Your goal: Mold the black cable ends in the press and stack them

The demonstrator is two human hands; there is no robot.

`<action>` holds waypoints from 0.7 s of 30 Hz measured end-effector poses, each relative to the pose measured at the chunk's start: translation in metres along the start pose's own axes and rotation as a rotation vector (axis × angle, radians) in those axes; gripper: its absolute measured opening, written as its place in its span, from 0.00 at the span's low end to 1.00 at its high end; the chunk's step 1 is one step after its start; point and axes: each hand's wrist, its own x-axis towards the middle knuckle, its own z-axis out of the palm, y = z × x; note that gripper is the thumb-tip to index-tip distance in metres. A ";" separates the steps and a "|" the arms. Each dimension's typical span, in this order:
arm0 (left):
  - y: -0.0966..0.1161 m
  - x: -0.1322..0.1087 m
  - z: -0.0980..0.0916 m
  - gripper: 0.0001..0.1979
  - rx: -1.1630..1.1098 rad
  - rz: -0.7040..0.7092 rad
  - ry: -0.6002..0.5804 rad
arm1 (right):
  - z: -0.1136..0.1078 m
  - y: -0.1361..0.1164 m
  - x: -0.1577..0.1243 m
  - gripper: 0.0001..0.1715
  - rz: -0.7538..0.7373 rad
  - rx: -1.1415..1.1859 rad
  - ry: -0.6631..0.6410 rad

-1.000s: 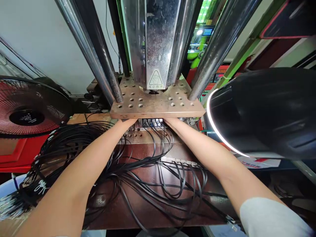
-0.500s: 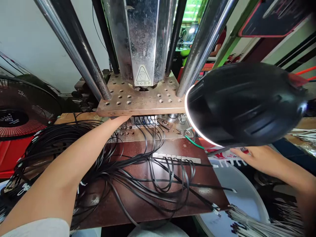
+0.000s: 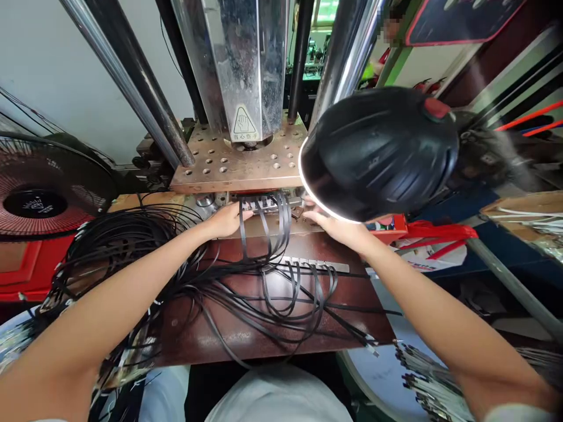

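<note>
A metal strip (image 3: 264, 205) with black flat cables in its slots lies just below the front edge of the press plate. Its left end is pinched between the thumb and fingers of my left hand (image 3: 226, 221). At the right end, the thumb and fingers of my right hand (image 3: 338, 227) close on the strip, partly covered by the lamp. Black cables (image 3: 281, 225) loop down from the strip onto the brown board. A second slotted metal strip (image 3: 316, 265), also fitted with cables, lies on the board nearer to me.
The press plate (image 3: 246, 167) hangs over my hands between steel columns. A black lamp (image 3: 382, 152) with a lit rim blocks the view at right. Coiled cables (image 3: 118, 246) and a fan (image 3: 39, 187) stand left. Light-coloured cables (image 3: 431, 381) lie lower right, beyond the brown board (image 3: 206, 343).
My left hand has come out from beneath the press plate, with the cabled strip now further forward. My right hand has moved from the far right to the strip's right end.
</note>
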 end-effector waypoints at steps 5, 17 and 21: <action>0.019 -0.023 0.023 0.14 -0.012 -0.024 -0.114 | 0.035 -0.010 0.011 0.15 -0.102 0.254 -0.072; 0.062 -0.009 0.043 0.10 -0.551 0.171 0.272 | 0.033 -0.040 0.014 0.24 -0.225 0.142 -0.144; 0.068 -0.019 0.026 0.14 -0.488 0.208 0.126 | 0.017 -0.049 0.017 0.21 -0.139 0.329 -0.224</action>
